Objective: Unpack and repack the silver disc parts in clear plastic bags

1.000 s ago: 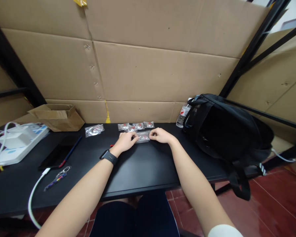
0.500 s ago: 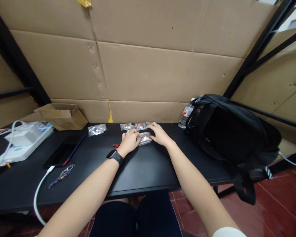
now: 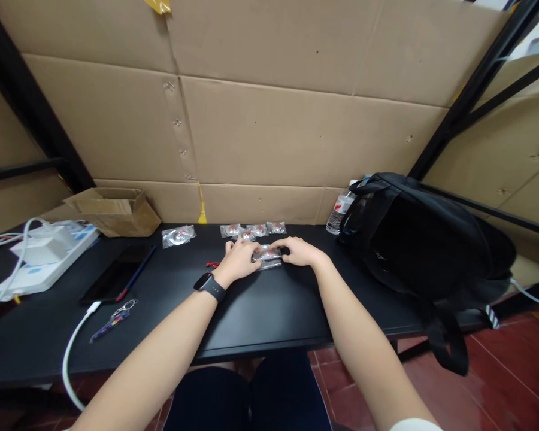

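Note:
A small clear plastic packet (image 3: 268, 254) with something shiny and a bit of red inside is pinched at its two ends. On its left edge my left hand (image 3: 240, 261), wearing a black watch, is closed. At its right edge the fingers of my right hand (image 3: 300, 251) are closed too. The packet looks tilted up a little, its lower edge over the black table. Just behind my hands, several similar packets (image 3: 257, 230) lie in a group, partly covered by my left fingers. A red cord-like piece (image 3: 212, 264) rests left of my left wrist.
Another pair of clear packets (image 3: 178, 236) lies farther left. A phone (image 3: 117, 273), a keychain (image 3: 113, 321), a power strip (image 3: 45, 263) and a cardboard box (image 3: 117, 212) occupy the left side. On the right stand a water bottle (image 3: 340, 209) and a black backpack (image 3: 426, 251).
My right hand has come away from the packets at the back and now grips the near packet's right end. That packet has tilted up. A packet at the back right is uncovered.

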`<state>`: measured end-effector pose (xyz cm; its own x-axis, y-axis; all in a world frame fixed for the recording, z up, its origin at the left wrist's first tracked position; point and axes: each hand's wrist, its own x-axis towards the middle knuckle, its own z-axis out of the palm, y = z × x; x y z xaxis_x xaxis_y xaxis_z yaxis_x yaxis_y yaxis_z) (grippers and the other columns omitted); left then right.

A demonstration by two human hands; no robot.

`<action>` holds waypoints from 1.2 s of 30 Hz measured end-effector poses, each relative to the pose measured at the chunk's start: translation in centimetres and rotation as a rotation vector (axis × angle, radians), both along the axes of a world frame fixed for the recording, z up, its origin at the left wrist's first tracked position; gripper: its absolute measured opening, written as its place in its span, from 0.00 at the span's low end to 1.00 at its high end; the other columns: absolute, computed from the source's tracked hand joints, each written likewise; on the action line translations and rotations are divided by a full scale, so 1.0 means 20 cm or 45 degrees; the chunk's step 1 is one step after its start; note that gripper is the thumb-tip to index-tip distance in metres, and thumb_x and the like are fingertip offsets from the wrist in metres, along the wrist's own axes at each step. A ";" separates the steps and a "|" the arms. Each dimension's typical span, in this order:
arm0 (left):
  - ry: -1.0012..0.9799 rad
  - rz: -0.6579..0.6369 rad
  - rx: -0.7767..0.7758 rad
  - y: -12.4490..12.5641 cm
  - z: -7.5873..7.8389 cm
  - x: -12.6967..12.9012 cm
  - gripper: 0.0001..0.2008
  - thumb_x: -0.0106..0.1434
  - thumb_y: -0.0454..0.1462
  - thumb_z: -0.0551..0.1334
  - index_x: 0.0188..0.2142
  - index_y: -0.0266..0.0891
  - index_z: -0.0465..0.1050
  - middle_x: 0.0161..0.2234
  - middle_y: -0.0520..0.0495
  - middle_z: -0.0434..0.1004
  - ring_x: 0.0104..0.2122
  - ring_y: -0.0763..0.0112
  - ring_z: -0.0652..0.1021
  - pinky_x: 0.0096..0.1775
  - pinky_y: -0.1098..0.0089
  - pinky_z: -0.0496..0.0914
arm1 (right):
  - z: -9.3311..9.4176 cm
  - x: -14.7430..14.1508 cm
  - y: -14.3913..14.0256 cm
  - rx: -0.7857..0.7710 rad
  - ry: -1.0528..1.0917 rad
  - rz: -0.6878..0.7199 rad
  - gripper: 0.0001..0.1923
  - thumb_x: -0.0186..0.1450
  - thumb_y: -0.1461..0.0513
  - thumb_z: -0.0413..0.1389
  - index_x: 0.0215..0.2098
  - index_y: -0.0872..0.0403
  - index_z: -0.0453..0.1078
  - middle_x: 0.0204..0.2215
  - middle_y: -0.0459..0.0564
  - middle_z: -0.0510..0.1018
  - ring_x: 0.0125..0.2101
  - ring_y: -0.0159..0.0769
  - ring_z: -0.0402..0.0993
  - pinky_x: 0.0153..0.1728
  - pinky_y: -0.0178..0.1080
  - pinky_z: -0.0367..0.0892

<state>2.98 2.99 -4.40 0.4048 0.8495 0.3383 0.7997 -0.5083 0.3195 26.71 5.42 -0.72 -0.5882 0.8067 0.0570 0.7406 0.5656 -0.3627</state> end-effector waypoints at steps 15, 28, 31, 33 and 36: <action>-0.286 0.149 0.158 0.01 0.06 0.00 0.12 0.71 0.43 0.57 0.39 0.47 0.81 0.44 0.46 0.84 0.49 0.59 0.77 0.50 0.57 0.56 | -0.01 -0.02 0.03 0.017 0.631 0.072 0.17 0.65 0.56 0.60 0.50 0.51 0.78 0.40 0.49 0.84 0.40 0.40 0.79 0.45 0.40 0.69; -1.047 0.002 -0.051 0.09 0.04 -0.04 0.14 0.62 0.47 0.66 0.36 0.39 0.82 0.36 0.44 0.86 0.36 0.61 0.83 0.41 0.65 0.74 | 0.03 -0.08 0.00 -0.327 1.121 -0.034 0.19 0.59 0.48 0.65 0.38 0.55 0.81 0.31 0.50 0.82 0.34 0.39 0.76 0.43 0.42 0.70; -1.069 -0.001 -0.033 0.09 0.04 -0.04 0.14 0.63 0.47 0.66 0.36 0.38 0.82 0.36 0.44 0.86 0.35 0.61 0.83 0.41 0.65 0.75 | 0.03 -0.10 -0.01 -0.315 1.199 -0.105 0.19 0.57 0.49 0.66 0.37 0.56 0.81 0.29 0.49 0.81 0.31 0.37 0.75 0.41 0.41 0.69; -1.047 0.005 -0.016 0.09 0.04 -0.04 0.14 0.63 0.47 0.66 0.36 0.38 0.83 0.36 0.44 0.86 0.35 0.61 0.83 0.41 0.65 0.75 | 0.03 -0.11 -0.01 -0.274 1.188 -0.146 0.19 0.58 0.48 0.65 0.32 0.57 0.80 0.25 0.48 0.79 0.28 0.35 0.73 0.38 0.39 0.68; -1.013 0.018 -0.010 0.09 0.04 -0.04 0.14 0.62 0.47 0.66 0.36 0.39 0.83 0.36 0.44 0.86 0.35 0.61 0.83 0.42 0.64 0.75 | 0.02 -0.11 0.00 -0.208 1.145 -0.175 0.20 0.58 0.47 0.65 0.27 0.57 0.78 0.22 0.47 0.77 0.26 0.34 0.70 0.34 0.38 0.66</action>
<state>2.24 4.74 -3.62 0.0332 0.8565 0.5150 0.3365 -0.4948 0.8012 24.51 5.42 -0.26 -0.2760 0.9044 0.3253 0.1989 0.3849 -0.9013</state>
